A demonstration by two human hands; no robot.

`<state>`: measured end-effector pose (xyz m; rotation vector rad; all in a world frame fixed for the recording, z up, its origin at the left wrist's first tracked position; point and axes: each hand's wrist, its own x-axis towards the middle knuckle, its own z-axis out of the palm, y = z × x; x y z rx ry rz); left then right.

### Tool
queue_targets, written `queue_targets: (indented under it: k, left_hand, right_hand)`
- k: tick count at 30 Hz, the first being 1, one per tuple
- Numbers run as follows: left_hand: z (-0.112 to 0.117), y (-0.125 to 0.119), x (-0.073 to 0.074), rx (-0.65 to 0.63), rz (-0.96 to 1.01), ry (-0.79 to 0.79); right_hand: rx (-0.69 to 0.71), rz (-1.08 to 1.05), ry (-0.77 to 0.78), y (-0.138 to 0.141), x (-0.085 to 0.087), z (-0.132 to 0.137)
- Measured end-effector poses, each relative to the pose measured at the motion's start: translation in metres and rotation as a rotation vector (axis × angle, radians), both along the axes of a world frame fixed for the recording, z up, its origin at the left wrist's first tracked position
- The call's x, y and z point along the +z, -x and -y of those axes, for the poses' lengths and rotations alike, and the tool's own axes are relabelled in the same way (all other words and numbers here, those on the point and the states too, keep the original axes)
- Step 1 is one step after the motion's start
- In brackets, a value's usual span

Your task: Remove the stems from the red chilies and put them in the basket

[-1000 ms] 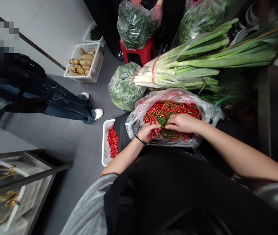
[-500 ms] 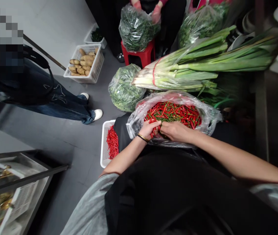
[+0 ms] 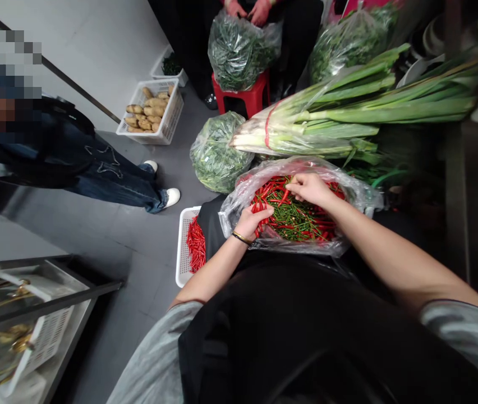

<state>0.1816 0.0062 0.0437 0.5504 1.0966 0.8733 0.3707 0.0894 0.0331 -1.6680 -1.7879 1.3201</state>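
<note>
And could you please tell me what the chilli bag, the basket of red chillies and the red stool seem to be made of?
The chilli bag: thin, glossy plastic film, being see-through and crinkled with bright highlights.
The basket: probably smooth white plastic, judging by its perforated wall.
The red stool: likely smooth moulded plastic too, from its uniform colour and seamless look.

No legible text, labels, numbers or signs

Grey floor (image 3: 133, 252) — on it, a basket (image 3: 172, 115) of tubers (image 3: 154, 111) and a red stool (image 3: 247, 101).
</note>
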Motion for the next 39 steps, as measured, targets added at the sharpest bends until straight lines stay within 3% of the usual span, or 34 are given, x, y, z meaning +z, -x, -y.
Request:
queue_targets:
  k: [2, 4, 8, 10, 15, 19, 24, 27, 34, 39]
  left_hand:
    - [0.001, -0.007, -0.001, -0.034, -0.064, -0.048]
    - [0.004, -0.015, -0.002, -0.174, -0.048, -0.033]
    - [0.016, -0.025, -0.002, -0.376, 0.057, 0.146]
    - [0.021, -0.023, 0.0, -0.403, 0.092, 0.207]
    - [0.026, -0.004, 0.002, -0.255, 0.229, 0.167]
    - [0.024, 0.006, 0.0, -0.245, 0.277, 0.164]
    - [0.016, -0.007, -0.003, -0.099, 0.148, 0.145]
    - [0.014, -0.02, -0.004, -0.055, 0.075, 0.026]
    - [0.022, -0.027, -0.002, -0.034, -0.077, -0.174]
    - [0.016, -0.02, -0.004, 0.044, 0.026, -0.091]
  right_hand:
    - [0.107, -0.115, -0.001, -0.005, 0.015, 0.028]
    - [0.227, -0.094, -0.098, -0.009, 0.028, 0.054]
    - [0.314, 0.33, -0.449, -0.004, 0.031, 0.076]
    - [0.33, 0.558, -0.45, 0.006, 0.022, 0.069]
    - [0.493, 0.753, -0.222, 0.041, -0.004, 0.035]
    - [0.498, 0.694, -0.137, 0.037, -0.002, 0.024]
    - [0.536, 0.586, -0.286, 0.002, 0.028, 0.05]
    - [0.602, 0.647, -0.309, 0.0, 0.04, 0.075]
    - [0.568, 0.743, -0.266, 0.016, 0.04, 0.094]
    - [0.476, 0.638, -0.279, 0.01, 0.036, 0.095]
